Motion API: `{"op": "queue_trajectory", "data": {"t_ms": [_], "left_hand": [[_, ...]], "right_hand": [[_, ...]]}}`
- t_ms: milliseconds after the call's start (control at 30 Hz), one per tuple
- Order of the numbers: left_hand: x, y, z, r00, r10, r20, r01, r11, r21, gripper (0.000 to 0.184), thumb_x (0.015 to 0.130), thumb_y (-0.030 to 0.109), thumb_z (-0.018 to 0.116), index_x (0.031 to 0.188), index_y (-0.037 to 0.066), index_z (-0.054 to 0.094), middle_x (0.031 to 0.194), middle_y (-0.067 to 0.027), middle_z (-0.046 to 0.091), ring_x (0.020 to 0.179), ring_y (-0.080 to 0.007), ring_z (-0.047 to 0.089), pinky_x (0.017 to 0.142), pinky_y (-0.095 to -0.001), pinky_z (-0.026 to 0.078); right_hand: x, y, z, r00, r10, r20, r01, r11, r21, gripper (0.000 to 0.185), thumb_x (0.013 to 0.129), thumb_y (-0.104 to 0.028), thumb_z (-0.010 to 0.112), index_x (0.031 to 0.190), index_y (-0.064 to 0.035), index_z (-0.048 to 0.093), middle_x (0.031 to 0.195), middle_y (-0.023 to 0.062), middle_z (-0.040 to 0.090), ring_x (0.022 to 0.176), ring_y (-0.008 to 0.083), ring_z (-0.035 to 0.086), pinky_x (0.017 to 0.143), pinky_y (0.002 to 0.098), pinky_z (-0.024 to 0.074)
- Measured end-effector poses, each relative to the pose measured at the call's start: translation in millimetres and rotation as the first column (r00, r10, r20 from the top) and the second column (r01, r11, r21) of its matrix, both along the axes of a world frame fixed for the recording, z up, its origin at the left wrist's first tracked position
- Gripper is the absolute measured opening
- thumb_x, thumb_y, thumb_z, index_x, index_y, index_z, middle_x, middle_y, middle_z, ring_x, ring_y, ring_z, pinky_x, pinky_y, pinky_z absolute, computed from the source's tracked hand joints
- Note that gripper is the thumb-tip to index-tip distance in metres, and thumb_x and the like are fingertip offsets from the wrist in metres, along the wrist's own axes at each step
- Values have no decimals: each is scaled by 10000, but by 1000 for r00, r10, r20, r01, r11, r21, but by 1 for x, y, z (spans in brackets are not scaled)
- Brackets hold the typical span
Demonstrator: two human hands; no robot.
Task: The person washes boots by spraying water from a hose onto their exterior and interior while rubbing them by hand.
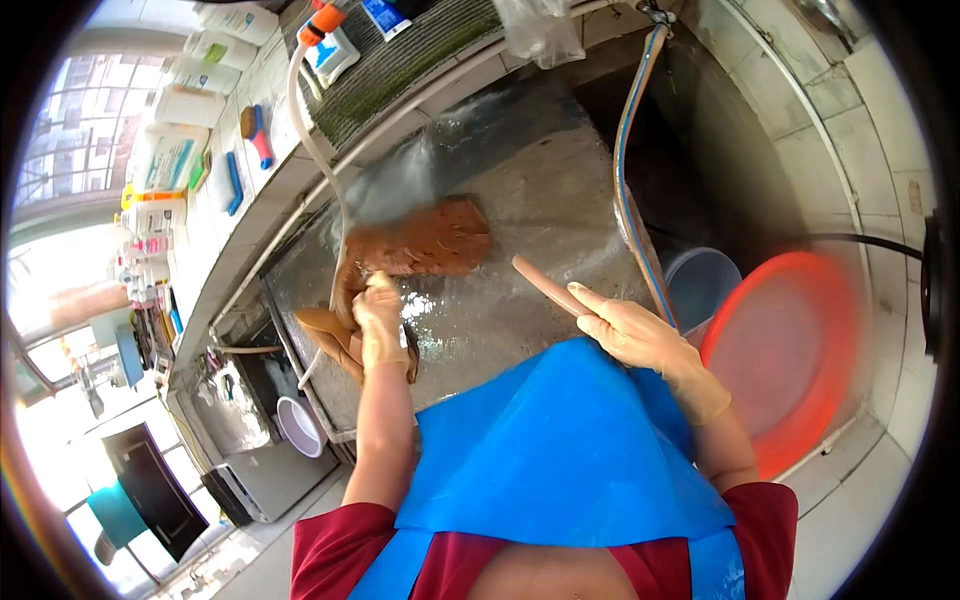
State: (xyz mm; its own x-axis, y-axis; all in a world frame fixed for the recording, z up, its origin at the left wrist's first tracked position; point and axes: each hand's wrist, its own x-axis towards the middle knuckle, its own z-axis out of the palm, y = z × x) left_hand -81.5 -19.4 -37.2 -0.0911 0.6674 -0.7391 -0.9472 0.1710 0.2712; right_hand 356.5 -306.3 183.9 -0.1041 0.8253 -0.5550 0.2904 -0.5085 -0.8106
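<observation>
A wet, reddish-brown leather piece (pixel 430 240), apparently a boot's shaft, lies on the grey stone slab (pixel 545 205). Its lighter tan part (pixel 328 330) extends toward the left edge. My left hand (pixel 380 315), in a pale glove, is closed on the leather item near its lower end. My right hand (pixel 635 335), also in a pale glove, has thumb and fingers pressed around a flat tan stick-like tool (pixel 545 285), which points up and left above the slab. Water sprays or splashes beyond the leather, blurred.
A pale hose (pixel 298 95) runs down past the leather at left; another hose (pixel 622 170) hangs by the slab's right edge. A red basin (pixel 780 360) and a grey bucket (pixel 703 285) stand at right. Brushes (pixel 258 137) and bottles (pixel 165 157) line the left ledge.
</observation>
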Motion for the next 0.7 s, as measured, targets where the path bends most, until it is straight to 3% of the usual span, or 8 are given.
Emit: {"op": "queue_trajectory", "data": {"t_ms": [67, 100, 133, 200, 400, 533, 600, 700], "left_hand": [[52, -43, -3, 751, -436, -496, 563, 816, 135, 368, 881, 157, 723, 1175, -56, 661, 886, -80, 684, 797, -223, 648, 700, -378, 563], [100, -61, 13, 362, -327, -873, 707, 706, 29, 413, 854, 211, 769, 1170, -36, 669, 881, -92, 692, 812, -234, 665, 715, -381, 563], [142, -73, 31, -123, -96, -988, 768, 621, -156, 461, 827, 265, 816, 1165, -16, 677, 876, -104, 700, 828, -245, 681, 729, -384, 563], [192, -78, 82, -661, 408, -630, 748, 296, -594, 576, 800, 391, 861, 1201, 33, 653, 1044, -149, 713, 906, -303, 693, 820, -401, 563], [241, -66, 62, -938, 150, -311, 334, 163, -928, 720, 696, 377, 904, 1244, -6, 637, 1133, -229, 697, 1034, -361, 692, 920, -461, 552], [215, -66, 39, -904, 20, -426, 425, -34, -904, 345, 859, 167, 712, 1190, 70, 688, 1187, -244, 655, 1095, -433, 655, 896, -484, 565], [199, -76, 24, -755, 21, -656, 632, 290, -719, 267, 914, 177, 641, 1146, 60, 705, 1140, -239, 681, 1030, -445, 677, 894, -501, 560], [187, -71, 79, -695, -253, -673, 591, 333, -735, 273, 960, 245, 621, 1140, 44, 665, 1136, -255, 674, 1003, -461, 667, 878, -507, 549]], "right_hand": [[3, 0, 1, 997, 19, -75, -24, 998, -66, 596, 1076, -358, 473, 1587, -88, 328, 1330, 313, 595, 1214, 451, 586, 1031, 458, 451], [2, 1, 4, 997, 27, -74, -32, 997, -68, 596, 1076, -358, 473, 1587, -88, 328, 1330, 313, 595, 1214, 451, 586, 1031, 458, 451], [1, 0, 8, 997, 49, -58, -54, 995, -85, 607, 1073, -366, 475, 1590, -87, 321, 1347, 314, 585, 1235, 451, 573, 1052, 457, 438], [1, -2, 10, 997, 76, -35, -79, 992, -100, 619, 1069, -374, 477, 1593, -86, 314, 1364, 314, 574, 1257, 450, 561, 1074, 457, 424], [-1, -7, 11, 998, 49, -30, -50, 998, -37, 611, 1061, -344, 471, 1594, -89, 317, 1419, 296, 546, 1286, 441, 549, 1093, 441, 414], [0, 1, 21, 996, 77, -48, -79, 996, -42, 600, 1061, -339, 471, 1590, -94, 328, 1376, 299, 576, 1232, 449, 580, 1047, 452, 445], [-2, 6, 18, 993, 111, -46, -113, 992, -57, 603, 1064, -344, 469, 1592, -93, 320, 1330, 308, 594, 1184, 454, 596, 1011, 467, 455], [-10, 17, 23, 987, 161, -28, -161, 986, -29, 605, 1070, -344, 462, 1593, -82, 304, 1230, 321, 623, 1094, 464, 615, 946, 494, 460]]}}
